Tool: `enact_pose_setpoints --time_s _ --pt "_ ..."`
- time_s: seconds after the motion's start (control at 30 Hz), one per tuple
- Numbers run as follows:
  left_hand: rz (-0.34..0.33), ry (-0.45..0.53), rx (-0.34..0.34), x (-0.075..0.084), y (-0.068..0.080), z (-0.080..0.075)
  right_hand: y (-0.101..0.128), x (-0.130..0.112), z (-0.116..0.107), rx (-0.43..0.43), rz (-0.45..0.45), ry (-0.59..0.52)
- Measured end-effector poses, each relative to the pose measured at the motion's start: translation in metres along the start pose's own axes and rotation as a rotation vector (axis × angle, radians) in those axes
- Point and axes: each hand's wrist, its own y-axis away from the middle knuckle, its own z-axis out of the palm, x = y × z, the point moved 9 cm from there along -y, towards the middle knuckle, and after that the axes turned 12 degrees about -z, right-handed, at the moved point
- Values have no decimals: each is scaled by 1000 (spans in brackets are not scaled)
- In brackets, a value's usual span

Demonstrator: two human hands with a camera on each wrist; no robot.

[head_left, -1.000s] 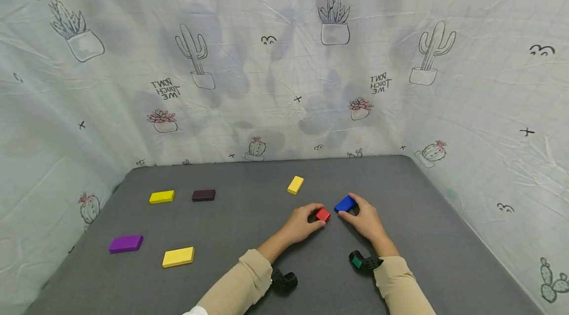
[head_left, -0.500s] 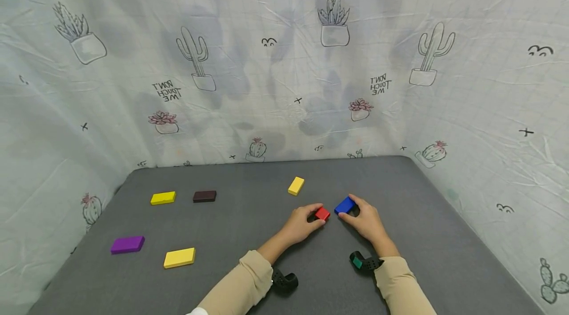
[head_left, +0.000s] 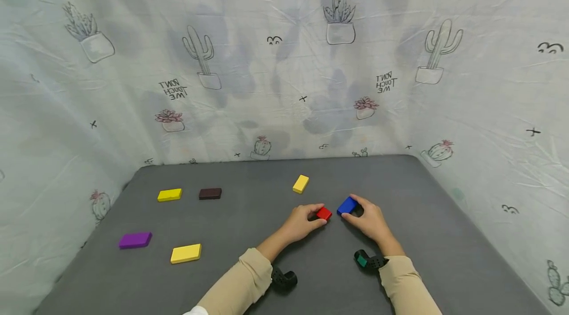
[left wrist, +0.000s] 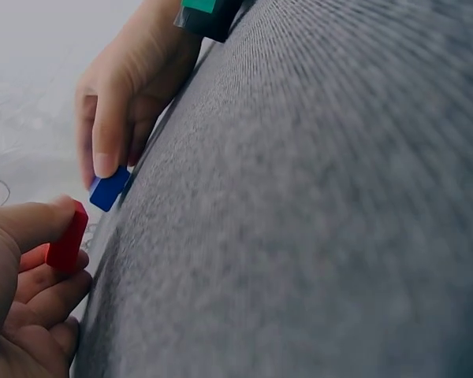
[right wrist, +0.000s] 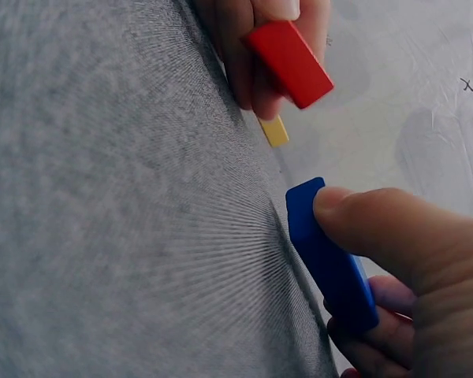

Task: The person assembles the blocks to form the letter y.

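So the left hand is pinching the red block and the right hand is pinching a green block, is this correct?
Not quite. The left hand does pinch the red block, but the block that the right hand pinches is blue, not green. The right wrist view shows the blue block plainly between thumb and fingers.

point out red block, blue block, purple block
red block (head_left: 324,213), head view, its top face
blue block (head_left: 346,205), head view, its top face
purple block (head_left: 135,240), head view, middle of its top face
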Motion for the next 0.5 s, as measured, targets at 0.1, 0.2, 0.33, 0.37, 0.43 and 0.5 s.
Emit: enact_pose_setpoints --time_s 0.1,0.2,0.33,0.37,0.43,0.5 --pt "-4 14 -4 0 3 -4 0 -2 0 3 -12 -1" --pt "-6 10 -1 0 9 -7 0 -5 -1 1 -25 2" --pt "4 -41 20 1 18 -13 0 -10 1 -7 -40 0" --pt "5 -51 25 1 20 -15 0 -11 1 -7 -43 -2" --pt "4 -63 39 -1 23 -19 0 -13 2 -12 -47 -3" --pt "-4 -61 55 -3 26 -24 -1 -15 3 -13 -55 -5"
